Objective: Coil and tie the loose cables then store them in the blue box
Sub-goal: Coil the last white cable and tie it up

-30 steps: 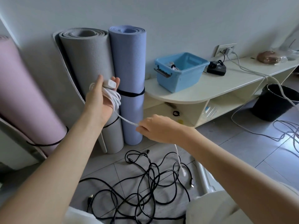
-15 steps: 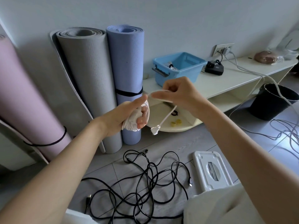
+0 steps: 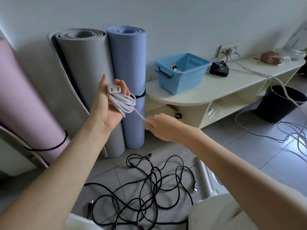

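Left hand raised, palm toward camera, white cable coiled around its fingers, white plug pinned under the thumb at top. Right hand lower, fingers curled, pinching the taut free run of the same cable just below the coil. Black cables tangled loose on the floor; blue box on the tabletop, a coil already inside.

A single head-worn wide-angle view looks forward and down from close above both forearms, facing the wall, the low desk and the floor.
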Tool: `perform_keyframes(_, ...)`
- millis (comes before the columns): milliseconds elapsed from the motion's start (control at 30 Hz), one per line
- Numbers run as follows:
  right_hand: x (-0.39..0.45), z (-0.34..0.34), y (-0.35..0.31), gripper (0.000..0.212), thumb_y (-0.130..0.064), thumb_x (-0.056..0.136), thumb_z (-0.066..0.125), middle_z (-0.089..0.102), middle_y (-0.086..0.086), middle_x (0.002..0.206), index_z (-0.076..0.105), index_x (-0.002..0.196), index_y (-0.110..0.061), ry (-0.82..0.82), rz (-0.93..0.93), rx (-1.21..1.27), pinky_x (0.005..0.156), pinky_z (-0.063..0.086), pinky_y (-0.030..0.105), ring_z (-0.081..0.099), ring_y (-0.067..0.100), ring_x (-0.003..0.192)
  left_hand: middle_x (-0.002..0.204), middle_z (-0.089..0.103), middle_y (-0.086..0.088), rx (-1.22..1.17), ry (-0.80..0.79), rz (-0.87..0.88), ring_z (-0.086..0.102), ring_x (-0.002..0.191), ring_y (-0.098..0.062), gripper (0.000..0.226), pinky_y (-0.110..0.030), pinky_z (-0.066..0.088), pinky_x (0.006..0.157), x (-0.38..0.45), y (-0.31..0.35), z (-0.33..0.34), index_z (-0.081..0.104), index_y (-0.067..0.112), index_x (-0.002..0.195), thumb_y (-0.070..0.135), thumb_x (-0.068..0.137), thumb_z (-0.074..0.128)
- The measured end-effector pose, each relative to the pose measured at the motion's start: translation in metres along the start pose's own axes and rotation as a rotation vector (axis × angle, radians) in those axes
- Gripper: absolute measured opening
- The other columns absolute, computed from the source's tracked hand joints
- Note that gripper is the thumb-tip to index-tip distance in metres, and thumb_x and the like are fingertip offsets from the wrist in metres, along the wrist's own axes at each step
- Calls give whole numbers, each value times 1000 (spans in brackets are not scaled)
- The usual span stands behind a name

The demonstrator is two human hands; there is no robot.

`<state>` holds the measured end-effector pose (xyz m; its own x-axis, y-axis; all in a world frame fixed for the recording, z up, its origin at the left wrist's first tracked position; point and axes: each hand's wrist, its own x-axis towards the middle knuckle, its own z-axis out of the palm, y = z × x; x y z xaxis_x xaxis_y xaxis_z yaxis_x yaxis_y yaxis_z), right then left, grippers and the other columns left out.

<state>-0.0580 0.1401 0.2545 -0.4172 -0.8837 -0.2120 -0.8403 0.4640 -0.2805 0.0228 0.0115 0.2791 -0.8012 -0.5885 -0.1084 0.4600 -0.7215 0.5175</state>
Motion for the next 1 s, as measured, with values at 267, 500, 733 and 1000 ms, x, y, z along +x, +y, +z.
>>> perform_keyframes(267,-14,-20,-21,20,-19,92,48,64,5,85,66,97,-13,246,-293,-174,68,45,31,58,28,81,47,61,0,619,196,89,60,51,-14,46,-27,45,62,7,-17,-13,54,8,57,34,95,50)
perform_keyframes(500,-20,-44,-3,12,-4,74,75,60,-6,55,65,76,-10,319,-282,580,53,41,6,55,-1,44,62,51,-8,742,120,-176,54,51,-15,34,-19,47,49,2,-31,-15,48,9,73,35,95,50)
perform_keyframes(733,-16,-50,20,23,10,75,68,64,10,77,58,94,0,354,-251,986,62,53,21,63,14,59,88,67,-17,566,-158,-342,67,89,-25,27,-32,43,97,-8,-13,-18,63,0,76,16,81,41)
perform_keyframes(1000,-15,-45,13,15,-9,80,71,64,15,95,61,91,-6,253,-324,841,87,48,32,60,16,87,58,62,-4,557,-434,-537,58,49,-14,51,-27,48,64,-18,-26,-10,68,13,71,53,86,41)
